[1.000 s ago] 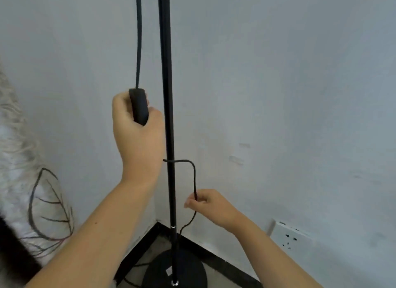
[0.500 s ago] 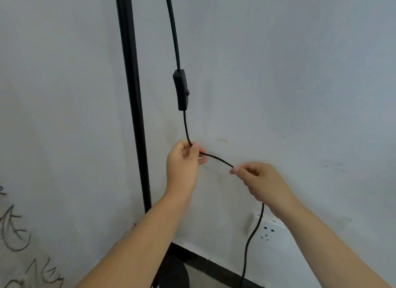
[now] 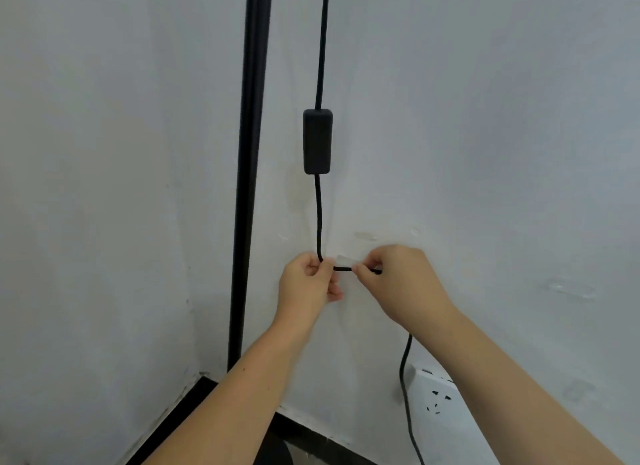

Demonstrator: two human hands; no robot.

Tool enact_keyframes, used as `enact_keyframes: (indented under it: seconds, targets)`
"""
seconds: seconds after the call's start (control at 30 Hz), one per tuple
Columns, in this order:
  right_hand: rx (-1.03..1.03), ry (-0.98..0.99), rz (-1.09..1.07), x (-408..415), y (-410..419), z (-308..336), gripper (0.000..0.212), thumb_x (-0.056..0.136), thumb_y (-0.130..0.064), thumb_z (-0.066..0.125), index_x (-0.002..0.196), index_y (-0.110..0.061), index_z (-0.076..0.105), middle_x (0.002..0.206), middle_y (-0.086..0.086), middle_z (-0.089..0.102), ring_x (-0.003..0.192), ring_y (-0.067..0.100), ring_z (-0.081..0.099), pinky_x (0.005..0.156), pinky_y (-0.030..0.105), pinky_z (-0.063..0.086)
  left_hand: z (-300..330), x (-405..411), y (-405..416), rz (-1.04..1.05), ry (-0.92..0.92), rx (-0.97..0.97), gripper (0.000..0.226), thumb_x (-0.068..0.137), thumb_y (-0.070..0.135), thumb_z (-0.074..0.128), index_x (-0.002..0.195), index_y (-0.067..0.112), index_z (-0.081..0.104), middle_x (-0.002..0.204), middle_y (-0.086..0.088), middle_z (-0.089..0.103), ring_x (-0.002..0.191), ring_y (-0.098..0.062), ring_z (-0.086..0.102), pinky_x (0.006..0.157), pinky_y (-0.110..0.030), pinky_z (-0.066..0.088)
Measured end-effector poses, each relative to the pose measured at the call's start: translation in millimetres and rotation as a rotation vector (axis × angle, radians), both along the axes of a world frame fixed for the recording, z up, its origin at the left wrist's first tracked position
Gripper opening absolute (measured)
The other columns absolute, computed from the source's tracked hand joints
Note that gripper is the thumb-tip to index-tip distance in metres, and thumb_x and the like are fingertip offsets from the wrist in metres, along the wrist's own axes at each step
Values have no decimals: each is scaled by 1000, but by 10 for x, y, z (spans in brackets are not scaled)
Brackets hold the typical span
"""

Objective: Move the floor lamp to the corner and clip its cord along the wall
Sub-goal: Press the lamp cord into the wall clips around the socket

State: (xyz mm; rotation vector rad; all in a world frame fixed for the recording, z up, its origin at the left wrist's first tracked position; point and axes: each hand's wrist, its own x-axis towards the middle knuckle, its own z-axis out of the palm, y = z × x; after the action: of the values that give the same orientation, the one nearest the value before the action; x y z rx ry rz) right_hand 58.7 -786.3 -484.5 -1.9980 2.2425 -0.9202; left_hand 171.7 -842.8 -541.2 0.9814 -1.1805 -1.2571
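The floor lamp's black pole (image 3: 250, 173) stands upright in the room corner. Its black cord (image 3: 318, 215) hangs down the right wall, with an inline switch (image 3: 317, 141) partway along. My left hand (image 3: 306, 284) pinches the cord where it bends sideways. My right hand (image 3: 398, 281) pinches it a little further right. Between my hands the short cord stretch lies against a small clear clip (image 3: 344, 259) on the wall. Below my right hand the cord drops toward the floor.
A white wall socket (image 3: 438, 400) sits low on the right wall beside the hanging cord. More clear clips (image 3: 568, 288) are stuck on the wall to the right. A black skirting board (image 3: 180, 416) runs along the floor.
My left hand let go of the switch and moved down onto the cord. Both hands have come close together at the wall clip, and my view has shifted closer to the right wall.
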Motion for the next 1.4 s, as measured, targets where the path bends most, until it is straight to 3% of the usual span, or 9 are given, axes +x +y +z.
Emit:
enact_keyframes:
  seconds: [0.2, 0.4, 0.53, 0.6, 0.8, 0.97, 1.1, 1.23, 1.4]
  targets:
    - [-79, 149, -45, -27, 31, -10, 33, 92, -31, 52, 71, -7, 60, 71, 9, 67, 68, 28, 60, 57, 32, 44, -74, -34, 13, 29, -74, -106, 31, 92, 20, 54, 64, 7, 47, 48, 0, 54, 35, -13, 47, 42, -27, 49]
    - [-60, 74, -94, -98, 83, -113, 41, 93, -35, 51, 71, -3, 63, 64, 14, 68, 60, 31, 66, 59, 34, 55, -52, -77, 28, 25, 2, -116, 29, 93, 19, 52, 68, 5, 48, 47, 0, 50, 36, -14, 45, 41, -25, 46]
    - [100, -448, 13, -176, 265, -388, 31, 96, -31, 48, 78, -16, 68, 48, 1, 64, 41, 16, 65, 46, 23, 52, -21, -53, 45, -39, 62, -98, 27, 93, 20, 52, 70, 6, 50, 45, 3, 49, 37, -13, 46, 43, -24, 48]
    - [215, -743, 100, -223, 379, -556, 29, 98, -27, 44, 86, -19, 68, 48, -1, 63, 46, 13, 64, 53, 24, 53, -7, -55, 60, -66, 83, -90, 26, 94, 20, 51, 71, 7, 49, 47, 3, 50, 37, -12, 46, 44, -25, 48]
    - [443, -1041, 64, -672, 869, -956, 27, 98, -18, 48, 83, -6, 67, 54, 0, 60, 47, 14, 54, 58, 23, 50, -3, -71, 79, -99, 166, -15, 26, 95, 20, 50, 70, 11, 50, 51, 1, 51, 36, -12, 48, 41, -22, 47]
    - [251, -807, -100, -1163, 1207, -650, 27, 91, -27, 58, 73, -12, 71, 52, -4, 48, 48, 12, 42, 61, 24, 38, -59, -175, 123, -29, 202, -38, 27, 93, 24, 53, 68, 16, 49, 49, 4, 52, 40, -10, 46, 40, -23, 47]
    - [78, -537, -131, -1268, 1307, -195, 20, 80, -44, 61, 74, -28, 72, 54, -13, 45, 48, 4, 38, 45, 13, 35, -147, -369, 354, -45, 199, -30, 33, 91, 32, 54, 63, 17, 49, 46, 7, 50, 38, -11, 47, 39, -24, 46]
    - [-61, -351, -243, -1264, 1316, 68, 23, 80, -40, 68, 66, -21, 69, 59, -5, 59, 44, 3, 44, 39, 9, 36, -140, -647, 730, -215, 123, 2, 43, 90, 37, 53, 51, 22, 56, 45, 3, 50, 38, -13, 48, 40, -24, 46]
    - [36, -210, -269, -1357, 1357, 287, 21, 81, -38, 67, 64, -25, 63, 51, -13, 57, 43, -5, 51, 47, 13, 40, 63, -1012, 961, -522, 85, 52, 36, 89, 40, 54, 65, 19, 69, 47, 0, 53, 36, -13, 46, 39, -22, 43]
